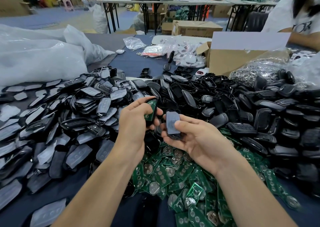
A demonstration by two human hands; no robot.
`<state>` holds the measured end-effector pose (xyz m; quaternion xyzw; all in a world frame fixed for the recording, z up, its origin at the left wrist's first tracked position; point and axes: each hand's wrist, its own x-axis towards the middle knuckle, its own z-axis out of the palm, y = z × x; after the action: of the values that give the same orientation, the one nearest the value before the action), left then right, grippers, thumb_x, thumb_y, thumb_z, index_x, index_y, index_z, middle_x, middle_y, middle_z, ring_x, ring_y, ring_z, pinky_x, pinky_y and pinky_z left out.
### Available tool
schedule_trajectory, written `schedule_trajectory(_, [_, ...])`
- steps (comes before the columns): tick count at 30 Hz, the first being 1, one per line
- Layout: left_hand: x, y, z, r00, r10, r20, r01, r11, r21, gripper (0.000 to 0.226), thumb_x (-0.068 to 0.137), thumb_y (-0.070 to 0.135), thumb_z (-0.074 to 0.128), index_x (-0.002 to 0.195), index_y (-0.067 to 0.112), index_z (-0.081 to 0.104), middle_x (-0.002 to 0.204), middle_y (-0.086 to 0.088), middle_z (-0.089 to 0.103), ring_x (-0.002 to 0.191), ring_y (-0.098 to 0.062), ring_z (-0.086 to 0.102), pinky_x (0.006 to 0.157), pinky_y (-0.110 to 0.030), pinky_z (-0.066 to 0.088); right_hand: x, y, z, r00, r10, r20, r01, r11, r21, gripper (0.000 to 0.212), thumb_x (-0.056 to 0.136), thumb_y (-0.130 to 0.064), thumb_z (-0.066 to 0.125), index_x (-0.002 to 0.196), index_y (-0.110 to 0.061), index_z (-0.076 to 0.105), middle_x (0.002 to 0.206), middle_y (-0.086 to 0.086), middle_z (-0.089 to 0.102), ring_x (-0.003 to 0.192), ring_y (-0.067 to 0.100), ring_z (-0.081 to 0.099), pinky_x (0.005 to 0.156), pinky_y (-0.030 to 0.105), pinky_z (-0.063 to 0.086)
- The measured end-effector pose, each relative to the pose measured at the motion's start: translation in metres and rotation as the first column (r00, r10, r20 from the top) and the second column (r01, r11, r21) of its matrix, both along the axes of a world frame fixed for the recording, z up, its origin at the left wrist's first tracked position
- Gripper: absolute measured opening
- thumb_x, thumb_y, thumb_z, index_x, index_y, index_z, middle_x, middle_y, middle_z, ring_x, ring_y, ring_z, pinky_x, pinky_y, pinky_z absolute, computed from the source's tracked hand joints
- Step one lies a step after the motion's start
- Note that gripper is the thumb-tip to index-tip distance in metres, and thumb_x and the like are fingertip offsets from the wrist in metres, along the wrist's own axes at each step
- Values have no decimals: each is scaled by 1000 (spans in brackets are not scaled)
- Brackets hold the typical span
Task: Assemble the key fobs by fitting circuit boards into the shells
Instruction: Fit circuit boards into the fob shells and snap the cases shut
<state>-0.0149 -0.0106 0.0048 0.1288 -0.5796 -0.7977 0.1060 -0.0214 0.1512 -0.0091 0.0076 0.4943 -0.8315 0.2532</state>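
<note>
- Beneath both wrists, nearest the viewer: a heap of loose green boards [181, 180], many carrying round coin-cell holders. This is the stock for further fobs.
- Above that heap, left hand [135, 122]: its fingers curl round a black shell [150, 123], gripping it by the long edges. A green circuit board [150, 111] lies in the shell's cavity. Whether the board is fully seated cannot be told.
- Close beside the left hand, right hand [199, 141]: palm up, it grasps a cover half [172, 122] whose grey button pad faces upward. The thumb presses one lower corner and the fingers cradle it from beneath. Whether the two hands touch cannot be told.
- Step in hand, as judged: closing the fob.
  - The board should lie flat inside the shell's rim before the cover comes over it.
  - Matching ends of the two halves should be aligned first.
  - The grip is best kept to the edges, so that no fingertip sits in the seam.
  - Pressure is best spread evenly round the rim, not put on one corner.
- Left of the left hand: a pile of grey-padded covers [69, 115].
- Right of the right hand and beyond its fingertips: a pile of empty black shells [259, 115].
- Far beyond both hands: a cardboard box [230, 62] and clear plastic bags [34, 58].
</note>
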Motion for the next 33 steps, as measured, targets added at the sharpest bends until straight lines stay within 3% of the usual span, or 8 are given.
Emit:
schedule_trajectory(6, [0, 1, 1, 1000, -5, 11, 5, 999, -53, 28, 94, -5, 52, 94, 12, 74, 81, -6, 77, 67, -12, 69, 54, -21, 54, -2, -5, -4, 979, -181, -90, 192, 971, 141, 17, 102, 4, 54, 108, 5, 70, 85, 14, 76, 75, 21, 75, 66, 26, 61])
schedule_trajectory(11, [-1, 3, -3, 999, 43, -27, -47, 985, -168, 23, 95, 3, 57, 88, 19, 73, 84, -4, 79, 78, -11, 73, 82, -32, 59, -4, -4, -7, 970, -208, -129, 230, 955, 189, 17, 101, 6, 55, 103, 3, 71, 82, 14, 76, 69, 22, 74, 64, 27, 62])
schedule_trajectory(14, [-2, 5, -5, 998, 45, -44, -55, 969, -240, 23, 95, 6, 63, 86, 24, 74, 85, 1, 80, 79, -5, 71, 77, -23, 57, -3, -6, -6, 970, -224, -95, 237, 959, 159, 17, 103, -3, 56, 103, 3, 72, 91, 19, 75, 75, 25, 74, 70, 34, 63])
schedule_trajectory(17, [-2, 3, -5, 998, 32, -59, -47, 957, -285, 29, 90, 3, 71, 83, 29, 81, 87, 5, 80, 80, -6, 68, 76, -18, 54, -4, -5, -3, 967, -248, 60, 251, 967, -40, 30, 108, -14, 51, 116, 11, 65, 108, 30, 73, 90, 36, 75, 77, 42, 64])
schedule_trajectory(21, [-1, -2, -1, 998, 5, -64, -22, 964, -266, 33, 85, 0, 78, 80, 32, 84, 84, -1, 80, 73, -6, 65, 69, -14, 53, -4, 1, 0, 971, -187, 149, 213, 961, -179, 32, 109, -9, 45, 125, 14, 60, 114, 34, 71, 94, 39, 75, 76, 42, 64])
schedule_trajectory(26, [-1, -3, 1, 993, -111, 36, 114, 987, -111, 17, 86, 1, 78, 93, 15, 83, 85, -6, 81, 68, -11, 73, 60, -19, 55, -5, 1, 1, 962, -187, 198, 226, 954, -196, 29, 107, -5, 45, 120, 10, 65, 105, 25, 76, 84, 31, 77, 79, 43, 65])
schedule_trajectory(30, [-4, -2, -5, 984, -139, 108, 153, 979, -133, 14, 84, 5, 82, 94, 14, 83, 91, -7, 82, 76, -16, 69, 62, -23, 52, -6, -3, -2, 962, -208, 179, 233, 963, -133, 35, 109, -18, 44, 123, 7, 65, 118, 22, 74, 105, 32, 73, 91, 48, 62])
schedule_trajectory(33, [-5, -1, -10, 988, -107, 114, 128, 972, -196, 18, 83, 3, 83, 99, 11, 81, 90, -6, 82, 75, -12, 73, 61, -18, 55, -4, -4, -3, 972, -169, 161, 188, 975, -115, 39, 111, -21, 40, 128, 4, 64, 124, 20, 73, 114, 31, 71, 86, 45, 63])
